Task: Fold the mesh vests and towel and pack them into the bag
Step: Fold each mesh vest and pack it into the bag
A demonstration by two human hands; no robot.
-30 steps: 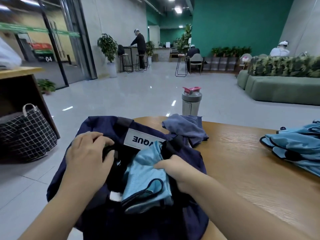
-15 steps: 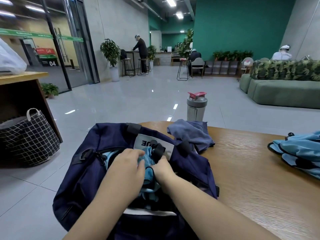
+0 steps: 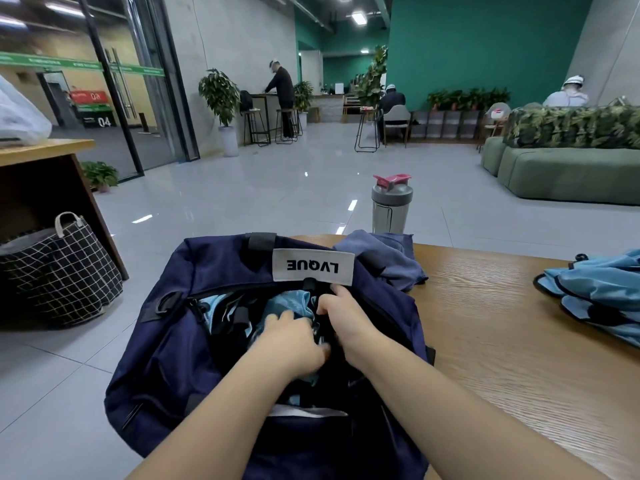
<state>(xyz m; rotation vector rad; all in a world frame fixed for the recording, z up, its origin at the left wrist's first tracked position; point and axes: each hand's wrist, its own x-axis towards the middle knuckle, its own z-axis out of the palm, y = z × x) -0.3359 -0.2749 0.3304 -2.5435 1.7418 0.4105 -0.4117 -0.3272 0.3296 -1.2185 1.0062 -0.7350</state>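
Note:
A navy bag with a white "LVQUE" label lies open on the wooden table's left end. A light blue mesh vest sits inside its opening. My left hand is down in the opening, pressing on the vest, its fingers partly hidden. My right hand is beside it at the opening's right rim, fingers curled on the bag's edge near the label. A grey-blue towel lies crumpled behind the bag. More light blue mesh vests are heaped at the table's right edge.
A grey shaker bottle with a pink lid stands behind the towel. The wooden table stretches to the right. A checked black basket sits on the floor at left beside a wooden counter. People and a green sofa are far off.
The vest has gone from sticking out of the bag to lying deep inside it. Both hands moved together into the opening, and the bag's label side has flattened out.

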